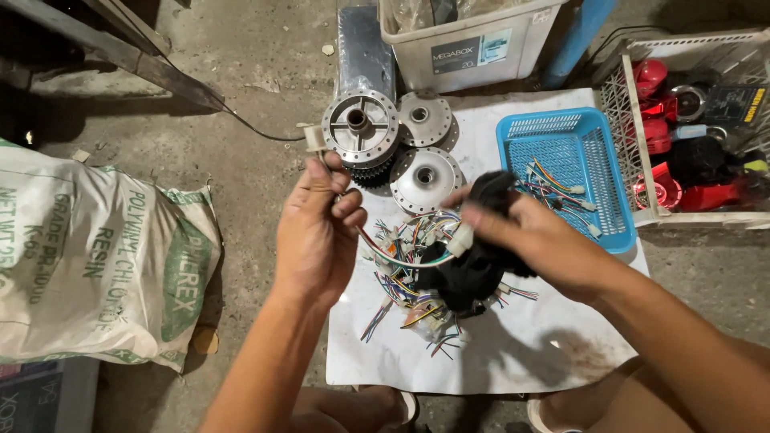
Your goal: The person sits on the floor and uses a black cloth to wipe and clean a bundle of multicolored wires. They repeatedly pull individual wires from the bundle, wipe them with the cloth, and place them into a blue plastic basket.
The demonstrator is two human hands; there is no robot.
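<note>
The white sheet (513, 353) is bare along its near edge and near right corner, so a hand could settle there freely; its middle is taken by the tangled wiring harness (425, 281), whose loose coloured leads spread toward the near left; at the far edge three metal wheel hubs (361, 127) crowd together, touching or overlapping, closing that side; the blue basket (561, 144) blocks the far right, its floor open at the far end, wire offcuts lying at the near end; beyond it stands a white crate (634, 136) of red parts; the white sack (88, 256) walls the left, with bare concrete floor (257, 120) between.
</note>
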